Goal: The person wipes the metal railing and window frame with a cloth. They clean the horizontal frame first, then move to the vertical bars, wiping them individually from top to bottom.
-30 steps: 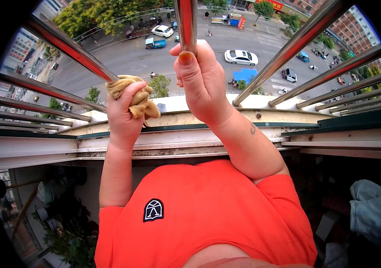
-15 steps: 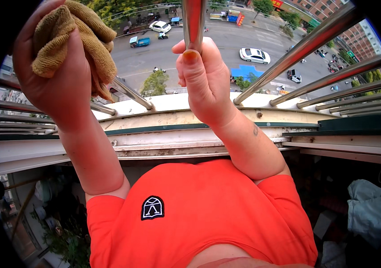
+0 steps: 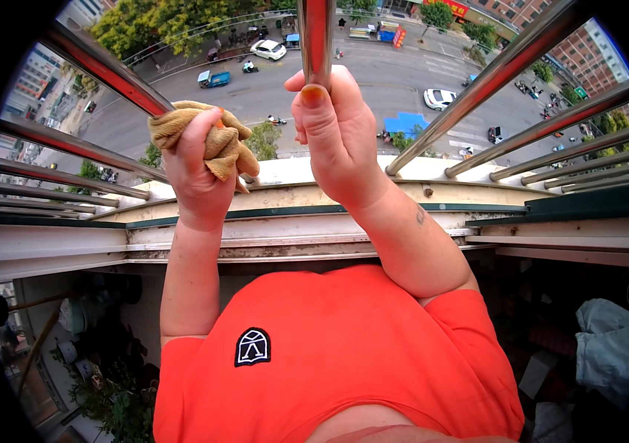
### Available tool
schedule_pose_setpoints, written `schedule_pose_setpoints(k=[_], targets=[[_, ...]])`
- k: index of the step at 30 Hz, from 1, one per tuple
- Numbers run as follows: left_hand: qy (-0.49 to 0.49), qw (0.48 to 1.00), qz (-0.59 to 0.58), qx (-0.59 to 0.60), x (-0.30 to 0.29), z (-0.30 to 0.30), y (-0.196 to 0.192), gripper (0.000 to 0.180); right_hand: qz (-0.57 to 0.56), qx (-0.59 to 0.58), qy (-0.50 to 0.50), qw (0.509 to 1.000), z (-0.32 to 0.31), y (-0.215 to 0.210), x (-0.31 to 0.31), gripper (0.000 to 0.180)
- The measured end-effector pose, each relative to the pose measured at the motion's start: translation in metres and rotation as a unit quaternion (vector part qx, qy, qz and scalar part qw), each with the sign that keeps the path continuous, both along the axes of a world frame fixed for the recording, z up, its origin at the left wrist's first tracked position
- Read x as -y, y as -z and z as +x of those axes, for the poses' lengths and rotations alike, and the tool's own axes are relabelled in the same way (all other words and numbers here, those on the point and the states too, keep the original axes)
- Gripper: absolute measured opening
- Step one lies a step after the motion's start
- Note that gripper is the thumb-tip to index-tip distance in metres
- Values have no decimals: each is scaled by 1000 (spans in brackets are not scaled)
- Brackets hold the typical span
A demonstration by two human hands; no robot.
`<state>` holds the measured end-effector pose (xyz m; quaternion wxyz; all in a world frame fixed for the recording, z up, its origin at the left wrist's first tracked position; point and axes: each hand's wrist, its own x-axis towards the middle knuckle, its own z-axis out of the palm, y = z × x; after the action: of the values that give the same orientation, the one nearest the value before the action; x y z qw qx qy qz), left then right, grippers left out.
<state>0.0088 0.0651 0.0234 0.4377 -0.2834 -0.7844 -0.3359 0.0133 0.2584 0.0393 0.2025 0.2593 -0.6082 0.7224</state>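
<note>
Left hand [image 3: 200,184] on the left side, raised at the railing; its grip is closed on a tan cloth [image 3: 229,151], thumb laid across the bunched folds. Cloth sits around the left bar [image 3: 111,74], a shiny steel tube running from the far left down toward the ledge; a loose corner of fabric hangs on the near right of the bundle. Fingers on the far side of the cloth are mostly hidden. Right hand [image 3: 340,133] to the right of the cloth, well apart from it: bare grip wrapped round the centre bar [image 3: 316,44], thumb in front, orange-brown at the nail, fingertips showing on the left. That bar's lower part is hidden by the hand. Right bar [image 3: 499,77] slants from the far right down to the pale ledge [image 3: 285,173], untouched by either hand. Red reflections on the metal. Nearer than the ledge, a dirty white window track [image 3: 277,244] crosses from left to right. Nearest, the person's red shirt [image 3: 344,332] with a dark badge [image 3: 253,347] on its left part. Far below: a grey street with a white car [image 3: 440,99] on the right, a blue canopy [image 3: 406,123] nearer, trees [image 3: 152,29] far left.
</note>
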Motion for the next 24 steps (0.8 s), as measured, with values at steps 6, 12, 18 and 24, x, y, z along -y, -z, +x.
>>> schedule_pose_setpoints(k=[6,12,18,24], targets=[[5,996,-6,87,-3,14,12,44,-1,5,2,1000,0,0,0,27],[-8,1000,16,25,13,14,-40,33,4,10,11,1000,1,0,2,30],[-54,981,162,-89,-2,-6,-142,36,11,13,1,1000,0,0,1,32],[-69,988,89,-107,-12,-18,-117,40,11,6,18,1000,1,0,-2,30]])
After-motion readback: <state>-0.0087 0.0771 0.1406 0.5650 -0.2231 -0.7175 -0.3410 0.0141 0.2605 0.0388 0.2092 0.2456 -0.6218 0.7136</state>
